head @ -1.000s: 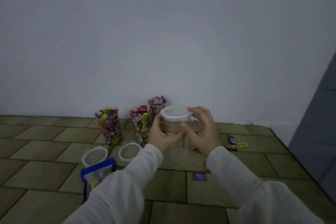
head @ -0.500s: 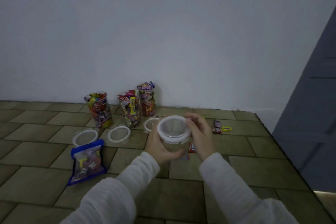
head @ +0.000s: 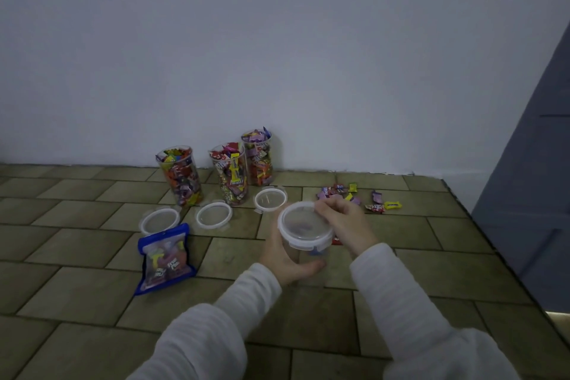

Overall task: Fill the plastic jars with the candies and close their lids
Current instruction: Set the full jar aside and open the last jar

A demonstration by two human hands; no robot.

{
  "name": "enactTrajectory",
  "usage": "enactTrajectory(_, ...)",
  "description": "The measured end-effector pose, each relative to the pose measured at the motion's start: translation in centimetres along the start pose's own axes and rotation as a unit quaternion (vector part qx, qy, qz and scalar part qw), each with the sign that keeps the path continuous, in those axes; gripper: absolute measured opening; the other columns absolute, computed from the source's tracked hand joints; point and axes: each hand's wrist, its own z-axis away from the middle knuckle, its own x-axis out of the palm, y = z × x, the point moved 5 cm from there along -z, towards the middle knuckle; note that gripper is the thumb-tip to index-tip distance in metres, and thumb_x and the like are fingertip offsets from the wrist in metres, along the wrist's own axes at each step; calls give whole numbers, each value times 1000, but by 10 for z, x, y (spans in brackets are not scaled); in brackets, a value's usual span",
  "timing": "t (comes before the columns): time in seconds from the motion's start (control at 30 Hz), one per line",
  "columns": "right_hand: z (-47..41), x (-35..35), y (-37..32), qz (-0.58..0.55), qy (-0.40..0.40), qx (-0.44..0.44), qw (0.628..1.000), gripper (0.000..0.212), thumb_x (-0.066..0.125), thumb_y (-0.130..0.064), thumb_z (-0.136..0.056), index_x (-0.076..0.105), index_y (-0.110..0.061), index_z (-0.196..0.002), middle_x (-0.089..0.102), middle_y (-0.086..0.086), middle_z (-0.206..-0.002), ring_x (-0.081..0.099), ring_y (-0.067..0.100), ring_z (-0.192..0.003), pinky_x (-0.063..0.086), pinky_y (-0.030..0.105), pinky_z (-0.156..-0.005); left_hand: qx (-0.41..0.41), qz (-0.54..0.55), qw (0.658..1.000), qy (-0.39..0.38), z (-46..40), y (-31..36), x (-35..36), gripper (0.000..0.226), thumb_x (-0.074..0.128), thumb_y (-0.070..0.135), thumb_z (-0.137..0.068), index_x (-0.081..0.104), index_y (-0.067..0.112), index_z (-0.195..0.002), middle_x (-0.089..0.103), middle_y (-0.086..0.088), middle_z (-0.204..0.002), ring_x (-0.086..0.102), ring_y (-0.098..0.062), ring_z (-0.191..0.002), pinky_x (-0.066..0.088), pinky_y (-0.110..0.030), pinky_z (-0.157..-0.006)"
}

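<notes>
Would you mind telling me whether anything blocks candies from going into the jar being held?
Yes: its lid sits on the empty jar. The left hand grips the jar; the right hand holds the lid's rim.

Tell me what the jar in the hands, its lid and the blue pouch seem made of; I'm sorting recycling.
Jar: clear, smooth plastic; the floor tiles show through it.
Lid: clear center in a whitish, matte plastic rim with clip tabs.
Blue pouch: flexible glossy plastic film, probably; wrinkled, with a see-through window.
</notes>
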Motion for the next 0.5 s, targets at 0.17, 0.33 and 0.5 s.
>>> enactTrajectory(0.17,-4,-2,8,-28,-25,71,997,15,73,-30,-82,69,-16,-84,69,3,-83,62,22,-81,50,45,-88,-78,28,997,-1,7,-26,7,94,82,41,-48,44,9,-129,58,0,-121,53,-3,-115,43,-22,-101)
enactTrajectory(0.33,-5,-6,9,-5,-77,159,984,39,74,-40,-79,69,-4,-92,65,8,-76,58,24,-75,54,41,-77,-77,2,997,-14,2,-30,6,89,82,45,-50,50,10,-125,59,-2,-121,54,-11,-116,43,-25,-101)
enactTrajectory(0.5,-5,2,5,15,-105,194,975,24,62,-35,-89,61,-12,-84,53,11,-78,49,25,-77,43,36,-71,-68,-10,997,-30,-2,-33,6,83,82,44,-53,52,9,-122,60,-2,-119,55,-12,-116,43,-29,-102)
